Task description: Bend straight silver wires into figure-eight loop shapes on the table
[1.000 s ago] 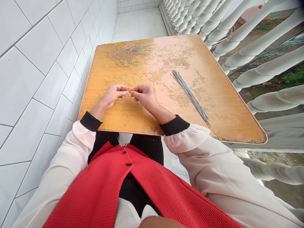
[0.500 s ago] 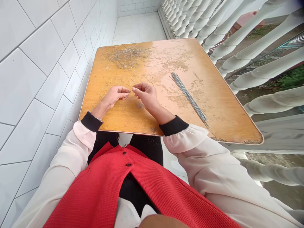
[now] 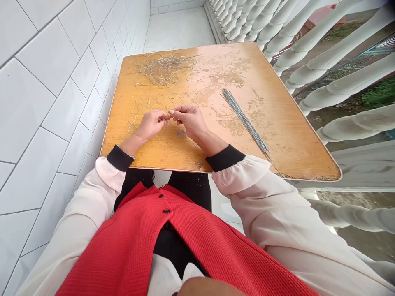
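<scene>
Both hands meet over the near left part of a wooden table [image 3: 148,158]. My left hand [image 3: 153,123] is closed, its fingertips pinched on thin wire. My right hand [image 3: 189,119] pinches the same spot from the right, thumb and forefinger together, its fingertips touching or nearly touching the left ones. A looped wire piece [image 3: 145,105] spreads out just beyond and left of the hands, with more round loops behind the right fingers. The exact bit of wire between the fingertips is too small to make out.
A tangled heap of bent wires [image 3: 163,68] lies at the far left of the table. A bundle of straight wires [image 3: 245,121] lies slanted on the right. White tiled wall [image 3: 46,102] at left, white balusters [image 3: 333,92] at right.
My hands have come closer together, and the fingertips now meet. The left fingers are more curled. The view has shifted slightly.
</scene>
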`<state>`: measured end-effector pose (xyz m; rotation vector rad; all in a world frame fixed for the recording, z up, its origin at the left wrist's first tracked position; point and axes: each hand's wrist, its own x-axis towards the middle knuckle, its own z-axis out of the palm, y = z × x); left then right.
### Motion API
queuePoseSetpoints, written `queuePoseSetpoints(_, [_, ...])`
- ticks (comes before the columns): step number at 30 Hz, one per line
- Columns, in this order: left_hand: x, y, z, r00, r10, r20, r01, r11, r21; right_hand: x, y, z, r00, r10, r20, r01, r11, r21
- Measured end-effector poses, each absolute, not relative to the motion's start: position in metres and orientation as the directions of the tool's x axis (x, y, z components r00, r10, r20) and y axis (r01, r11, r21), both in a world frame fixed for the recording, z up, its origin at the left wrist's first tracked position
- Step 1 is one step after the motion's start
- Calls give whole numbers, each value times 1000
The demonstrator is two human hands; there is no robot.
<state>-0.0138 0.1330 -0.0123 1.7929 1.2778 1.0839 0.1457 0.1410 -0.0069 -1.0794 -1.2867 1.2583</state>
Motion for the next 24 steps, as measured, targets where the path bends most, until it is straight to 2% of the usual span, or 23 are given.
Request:
queuePoseSetpoints(2, [-15,132,-11,175,956,233,389,-285,876,148,142,-7,-97,994,58,-75,51,-996])
queuePoseSetpoints(6, [-19,129,-1,164,982,89,232,-126,964,152,143,-4,-126,991,40,-144,22,-989])
queuePoseSetpoints(9, [-21,128,5,127,990,68,161,-88,983,151,142,-4,-156,987,35,-111,18,-994])
queuePoseSetpoints(14, [-19,129,6,157,980,124,164,-149,975,145,140,-7,-88,991,101,132,113,-985])
queuePoseSetpoints(19, [-15,127,5,211,962,170,206,-214,955,143,140,-11,-47,973,225,397,224,-890])
queuePoseSetpoints(24, [-8,127,5,209,951,227,225,-272,936,139,139,-11,-62,944,324,510,309,-802])
